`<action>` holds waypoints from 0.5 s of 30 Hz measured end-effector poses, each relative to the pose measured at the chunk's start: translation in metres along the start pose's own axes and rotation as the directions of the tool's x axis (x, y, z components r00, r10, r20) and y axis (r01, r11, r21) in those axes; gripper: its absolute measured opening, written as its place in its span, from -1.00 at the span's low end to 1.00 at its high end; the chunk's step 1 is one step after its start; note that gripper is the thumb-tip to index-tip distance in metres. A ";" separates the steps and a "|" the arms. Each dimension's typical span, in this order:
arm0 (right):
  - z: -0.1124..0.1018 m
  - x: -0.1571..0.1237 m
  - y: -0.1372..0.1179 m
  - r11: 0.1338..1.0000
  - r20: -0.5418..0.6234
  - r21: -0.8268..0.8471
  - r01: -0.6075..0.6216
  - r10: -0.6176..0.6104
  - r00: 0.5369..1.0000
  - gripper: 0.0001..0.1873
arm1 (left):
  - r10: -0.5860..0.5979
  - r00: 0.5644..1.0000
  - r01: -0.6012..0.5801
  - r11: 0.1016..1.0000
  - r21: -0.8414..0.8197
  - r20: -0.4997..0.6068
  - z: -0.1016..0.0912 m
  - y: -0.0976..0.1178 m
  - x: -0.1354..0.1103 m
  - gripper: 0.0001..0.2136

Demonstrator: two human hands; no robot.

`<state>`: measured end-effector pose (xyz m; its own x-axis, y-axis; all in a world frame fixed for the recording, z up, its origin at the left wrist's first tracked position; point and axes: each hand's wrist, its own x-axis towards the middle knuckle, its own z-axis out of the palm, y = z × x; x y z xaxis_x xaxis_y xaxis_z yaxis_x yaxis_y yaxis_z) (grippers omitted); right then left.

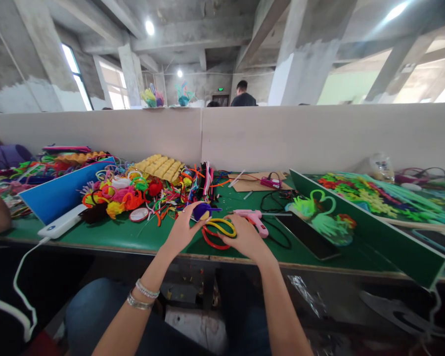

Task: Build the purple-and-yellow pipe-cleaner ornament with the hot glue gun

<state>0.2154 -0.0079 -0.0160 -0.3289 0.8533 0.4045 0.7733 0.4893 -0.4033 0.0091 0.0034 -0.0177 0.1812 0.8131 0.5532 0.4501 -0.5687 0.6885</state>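
My left hand [183,228] is closed around a purple fuzzy ball [201,211] with a pale yellow patch on its underside. Looped yellow pipe cleaners [222,222] run from beside the ball to my right hand [244,238], whose fingers are closed on their right end. Below them, a red pipe cleaner loop [212,242] curves down near the table edge, partly hidden by my right fingers. Just beyond my right hand lies a pink glue gun [257,220], its nozzle to the left.
A heap of colourful pipe-cleaner pieces [124,193] and a yellow egg tray [161,168] lie to the left, by a blue board [66,190] and white power strip [63,221]. On the right are a black phone [307,236], green pipe-cleaner swans [328,220] and a green board [374,232].
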 end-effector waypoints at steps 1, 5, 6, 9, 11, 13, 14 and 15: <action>0.007 0.001 0.003 1.000 0.018 -0.005 0.003 -0.003 1.000 -0.58 | -0.035 0.999 0.035 0.998 -0.043 -0.007 0.001 0.000 0.000 -0.54; 0.038 0.009 0.012 0.998 0.019 0.004 -0.066 0.066 0.998 -0.53 | -0.210 0.978 0.196 0.925 -0.326 -0.009 0.004 -0.007 0.004 -0.54; 0.044 0.011 0.013 0.995 0.009 -0.005 -0.103 0.103 0.995 -0.53 | -0.236 0.972 0.214 0.895 -0.391 -0.007 0.005 -0.008 0.005 -0.54; 0.051 0.013 0.013 0.985 0.015 -0.007 -0.173 0.173 0.985 -0.58 | -0.271 0.962 0.225 0.837 -0.498 -0.020 0.005 -0.010 0.009 -0.53; 0.052 0.011 0.011 0.981 0.029 0.025 -0.193 0.192 0.981 -0.65 | -0.282 0.959 0.227 0.826 -0.516 -0.030 0.004 -0.010 0.010 -0.53; 0.051 0.008 0.008 0.974 0.034 0.051 -0.219 0.217 0.976 -0.71 | -0.292 0.956 0.234 0.821 -0.520 -0.031 0.003 -0.008 0.010 -0.53; 0.050 0.007 0.006 0.971 0.032 0.056 -0.234 0.233 0.972 -0.74 | -0.295 0.955 0.236 0.819 -0.523 -0.031 0.003 -0.007 0.009 -0.53; 0.049 0.006 0.004 0.968 0.031 0.057 -0.246 0.244 0.969 -0.76 | -0.294 0.955 0.234 0.816 -0.528 -0.032 0.002 -0.006 0.009 -0.53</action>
<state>0.1903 0.0079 -0.0558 -0.1468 0.9522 0.2679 0.7985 0.2739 -0.5361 0.0097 0.0143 -0.0182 0.0128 0.9400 0.3411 -0.0521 -0.3400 0.9390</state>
